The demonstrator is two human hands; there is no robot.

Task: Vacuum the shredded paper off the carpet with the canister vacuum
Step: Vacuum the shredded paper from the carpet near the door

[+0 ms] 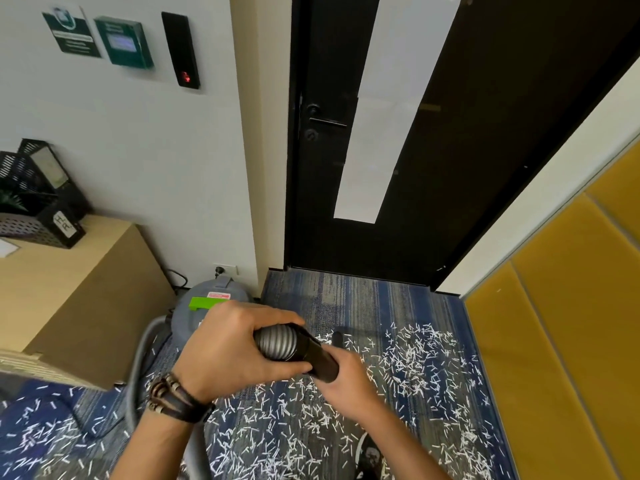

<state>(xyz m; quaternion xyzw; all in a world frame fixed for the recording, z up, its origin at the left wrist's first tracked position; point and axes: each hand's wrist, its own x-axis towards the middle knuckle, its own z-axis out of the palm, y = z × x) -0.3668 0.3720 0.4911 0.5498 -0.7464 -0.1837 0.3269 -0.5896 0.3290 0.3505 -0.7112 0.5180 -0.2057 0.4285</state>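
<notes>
White shredded paper (pixel 415 368) lies scattered over the blue striped carpet (pixel 349 299). The grey canister vacuum (pixel 194 317) with a green handle stands by the wall, left of the door. Its ribbed grey hose (pixel 277 342) ends in a black cuff (pixel 320 358), held above the carpet. My left hand (pixel 225 351) is wrapped around the ribbed hose end. My right hand (pixel 346 379) grips the black cuff from below. The rest of the hose (pixel 138 372) loops down on the left.
A closed black door (pixel 433 140) faces me. A wooden cabinet (pixel 69 289) with black mesh organizers stands at left. A yellow padded wall panel (pixel 568 323) borders the carpet on the right. A wall socket (pixel 225 270) with a plugged cord sits behind the vacuum. A shoe (pixel 370 455) shows near the bottom edge.
</notes>
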